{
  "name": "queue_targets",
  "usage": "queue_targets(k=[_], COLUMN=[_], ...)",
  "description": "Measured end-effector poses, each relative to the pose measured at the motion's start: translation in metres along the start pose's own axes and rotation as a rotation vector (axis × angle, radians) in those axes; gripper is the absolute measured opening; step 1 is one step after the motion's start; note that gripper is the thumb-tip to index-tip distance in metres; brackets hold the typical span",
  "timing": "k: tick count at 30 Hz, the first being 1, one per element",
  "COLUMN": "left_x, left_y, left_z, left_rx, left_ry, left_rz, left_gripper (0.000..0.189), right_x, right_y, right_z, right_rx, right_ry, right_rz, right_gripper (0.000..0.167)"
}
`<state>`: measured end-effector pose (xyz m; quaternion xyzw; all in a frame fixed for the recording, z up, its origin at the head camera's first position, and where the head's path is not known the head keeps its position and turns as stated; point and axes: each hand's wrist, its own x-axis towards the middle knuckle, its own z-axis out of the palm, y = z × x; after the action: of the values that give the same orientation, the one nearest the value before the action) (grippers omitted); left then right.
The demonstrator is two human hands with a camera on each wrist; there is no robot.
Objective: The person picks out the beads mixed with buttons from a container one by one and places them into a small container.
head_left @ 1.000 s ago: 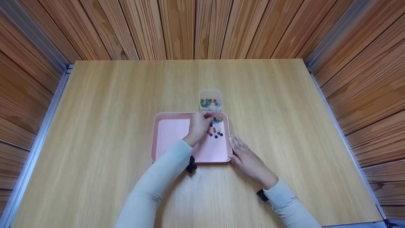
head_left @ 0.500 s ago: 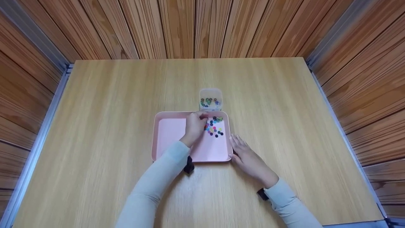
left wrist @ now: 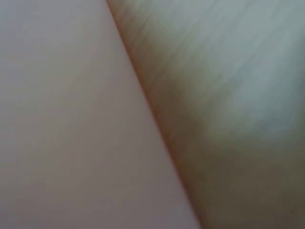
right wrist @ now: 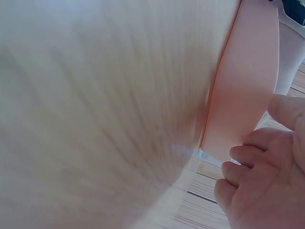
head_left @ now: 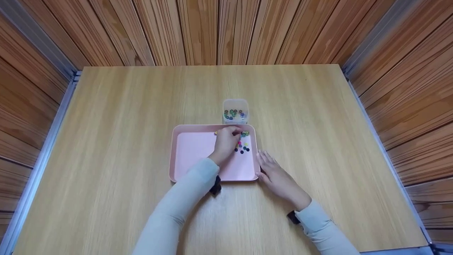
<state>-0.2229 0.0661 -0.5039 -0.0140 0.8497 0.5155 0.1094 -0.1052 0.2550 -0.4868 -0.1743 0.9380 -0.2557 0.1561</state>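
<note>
A shallow pink tray [head_left: 193, 152] lies on the table, with small round beads [head_left: 242, 148] of mixed colours in its right half. My left hand [head_left: 225, 141] reaches over the tray with bent fingers, their tips down among the beads at the far right. Whether a bead sits between those fingertips is hidden. Just left of that hand, a yellow bead [head_left: 216, 133] lies near the tray's far wall. My right hand [head_left: 277, 179] rests with extended fingers against the tray's right side; the right wrist view shows its thumb at the rim of the pink wall [right wrist: 243, 76].
Behind the tray stands a small clear plastic box [head_left: 235, 103] holding several glassy beads. The wooden table [head_left: 124, 106] is bordered by metal rails and wood-plank walls. Only the tray's blurred outer wall [left wrist: 81, 119] and tabletop fill the left wrist view.
My left hand shifted left, then back right over the beads, now covering some seen half a second ago. The yellow bead left of it has come into view. The right hand stays still.
</note>
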Motion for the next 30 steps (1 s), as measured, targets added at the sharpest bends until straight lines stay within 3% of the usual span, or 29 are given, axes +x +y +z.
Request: queue_targets(k=[20, 24, 30], left_x=[0.0, -0.001, -0.002], left_y=[0.006, 0.005, 0.012], left_z=[0.017, 0.014, -0.01], left_rx=[0.209, 0.084, -0.267], left_ry=[-0.025, -0.029, 0.0], left_rz=[0.145, 0.062, -0.184], left_gripper=[0.019, 0.017, 0.017], right_x=[0.001, 0.001, 0.0], right_y=[0.003, 0.003, 0.003], right_z=[0.0, 0.0, 0.0], right_rx=[-0.004, -0.002, -0.006], right_ry=[0.038, 0.023, 0.0], right_rz=[-0.044, -0.029, 0.007], right_gripper=[0.061, 0.061, 0.062])
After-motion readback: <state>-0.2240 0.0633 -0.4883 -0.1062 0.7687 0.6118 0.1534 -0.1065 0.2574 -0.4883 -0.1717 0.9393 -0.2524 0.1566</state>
